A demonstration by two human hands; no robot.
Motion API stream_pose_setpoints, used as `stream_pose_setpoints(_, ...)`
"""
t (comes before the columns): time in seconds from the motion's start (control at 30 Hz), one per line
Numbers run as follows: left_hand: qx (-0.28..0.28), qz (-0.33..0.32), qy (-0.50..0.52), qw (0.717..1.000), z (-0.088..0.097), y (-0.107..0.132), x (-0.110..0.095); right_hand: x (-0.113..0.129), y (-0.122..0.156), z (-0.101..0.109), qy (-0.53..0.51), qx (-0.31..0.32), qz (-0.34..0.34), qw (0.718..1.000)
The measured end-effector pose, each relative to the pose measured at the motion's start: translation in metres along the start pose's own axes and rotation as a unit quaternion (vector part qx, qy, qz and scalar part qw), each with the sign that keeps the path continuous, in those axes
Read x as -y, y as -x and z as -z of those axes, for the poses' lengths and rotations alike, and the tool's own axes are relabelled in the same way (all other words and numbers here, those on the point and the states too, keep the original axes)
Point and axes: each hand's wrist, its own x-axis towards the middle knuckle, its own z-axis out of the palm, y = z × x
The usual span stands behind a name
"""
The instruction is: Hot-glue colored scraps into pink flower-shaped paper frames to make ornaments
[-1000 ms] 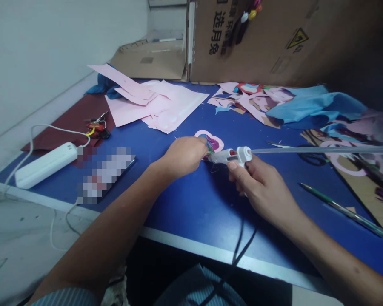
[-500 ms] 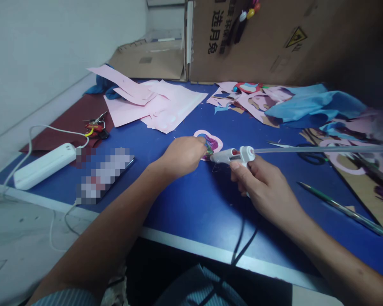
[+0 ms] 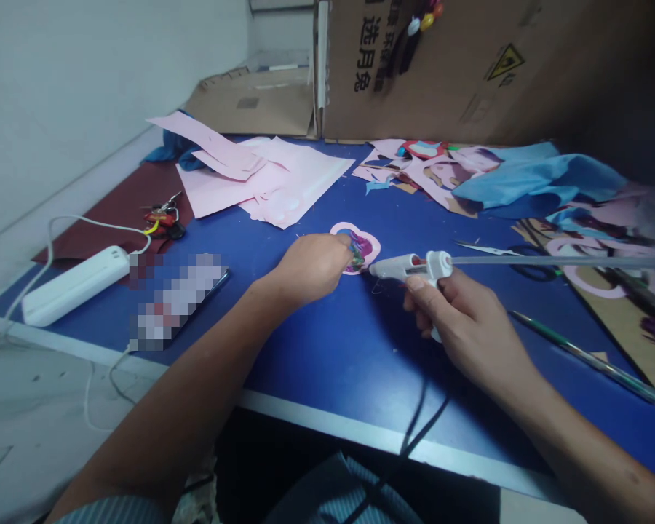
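Observation:
A white hot glue gun [image 3: 423, 268] is in my right hand [image 3: 458, 309], fingers wrapped round its handle; a long clear glue stick [image 3: 535, 260] runs out of its back. The nozzle points left, just beside the lower right edge of a pink heart-shaped paper cutout [image 3: 372, 244]. My left hand [image 3: 316, 268] is closed at the left side of this cutout, its fingertips partly hidden. Purple and green shiny decoration [image 3: 363, 247] fills the middle of the heart, near my left fingertips.
Pink paper sheets [image 3: 284, 182] lie at the back left, near keys [image 3: 164, 218] and a white power strip [image 3: 76, 284]. Scissors [image 3: 529, 266], a green pen [image 3: 589, 356], blue cloth-like material [image 3: 546, 182] and paper scraps lie to the right. A cardboard box [image 3: 442, 87] stands behind.
My right hand has drawn the glue gun a little to the right, so its nozzle sits farther from the decoration. My left hand stays in place on the cutout.

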Motion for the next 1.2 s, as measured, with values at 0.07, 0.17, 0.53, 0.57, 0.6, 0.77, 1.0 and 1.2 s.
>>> stream_pose_setpoints(0.07,0.002,0.002,-0.002,1.000,0.000,0.001,-0.001,0.001,0.002,0.005,-0.014,-0.005,-0.011,1.000)
stream_pose_setpoints(0.17,0.009,0.004,-0.013,1.000,0.001,0.002,-0.002,0.004,0.005,0.013,-0.046,-0.012,-0.031,0.998)
stream_pose_setpoints(0.53,-0.007,-0.007,-0.012,1.000,-0.002,-0.001,-0.002,0.004,0.002,0.023,-0.074,-0.053,-0.041,0.995)
stream_pose_setpoints(0.57,-0.011,-0.010,-0.011,1.000,-0.003,-0.001,-0.002,0.004,0.002,0.023,-0.075,-0.052,-0.040,0.995)
stream_pose_setpoints(0.6,-0.014,-0.013,-0.011,1.000,-0.003,-0.001,-0.002,0.004,0.002,0.023,-0.079,-0.052,-0.039,0.995)
stream_pose_setpoints(0.77,-0.014,-0.003,-0.012,1.000,-0.004,-0.001,-0.003,0.004,0.000,0.022,-0.090,-0.053,-0.035,0.994)
stream_pose_setpoints(1.0,-0.020,-0.002,-0.019,1.000,-0.007,-0.003,-0.003,0.006,-0.001,0.022,-0.075,-0.046,-0.034,0.996)
stream_pose_setpoints(1.2,-0.044,-0.014,-0.034,0.998,-0.013,-0.005,-0.002,0.002,0.000,0.022,-0.084,-0.051,-0.041,0.994)
